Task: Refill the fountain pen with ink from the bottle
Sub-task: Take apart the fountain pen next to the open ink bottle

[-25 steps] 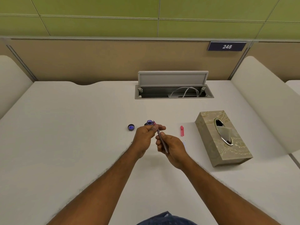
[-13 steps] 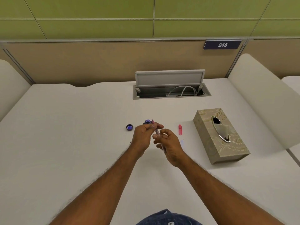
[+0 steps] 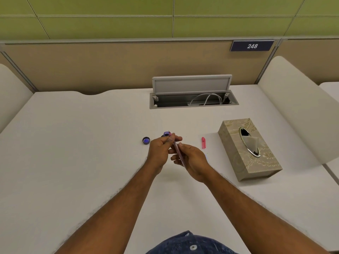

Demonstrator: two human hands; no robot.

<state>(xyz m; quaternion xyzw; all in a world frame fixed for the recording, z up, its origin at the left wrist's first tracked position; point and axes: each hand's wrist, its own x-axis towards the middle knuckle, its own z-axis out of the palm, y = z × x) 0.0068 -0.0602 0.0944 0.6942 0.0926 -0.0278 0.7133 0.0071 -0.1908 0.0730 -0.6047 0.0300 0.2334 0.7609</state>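
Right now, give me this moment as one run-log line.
left hand: pinches pen near nib | right hand: grips pen barrel | ink bottle: open, behind hands | bottle cap: on desk

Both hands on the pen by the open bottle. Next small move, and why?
Probably dip the pen's tip into the bottle: the left hand pinches it near the tip, beside the uncapped mouth, while the right hand grips its rear.
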